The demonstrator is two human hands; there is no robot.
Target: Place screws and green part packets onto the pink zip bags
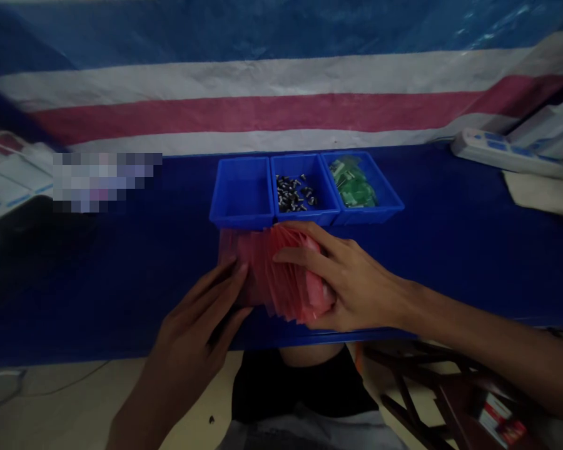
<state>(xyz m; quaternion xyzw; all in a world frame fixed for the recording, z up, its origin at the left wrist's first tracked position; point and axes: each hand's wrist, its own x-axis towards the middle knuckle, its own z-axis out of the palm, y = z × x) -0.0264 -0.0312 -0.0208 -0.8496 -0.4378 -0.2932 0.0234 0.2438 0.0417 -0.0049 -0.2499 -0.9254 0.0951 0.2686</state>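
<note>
A fanned stack of translucent red plastic bags (286,281) lies over the table's front part, just before the bins. My right hand (351,281) is closed round the right end of the stack, its fingers across the top and the thumb at the near side. At the left end, my left hand (206,306) has its fingertips on the outermost bag, with the thumb by its lower edge. Beyond the bags stand three blue bins in a row: a left bin (243,219) with nothing visible inside, a middle bin (309,219) with dark screws (293,195), and a right bin (373,215) with green packets (356,184).
The blue table (445,262) ends close to my lap. A power strip (507,153) and a pale flat piece (544,194) lie at the right. Blurred items sit at the far left. A striped sheet (263,112) hangs behind. A dark stool (460,400) stands below right.
</note>
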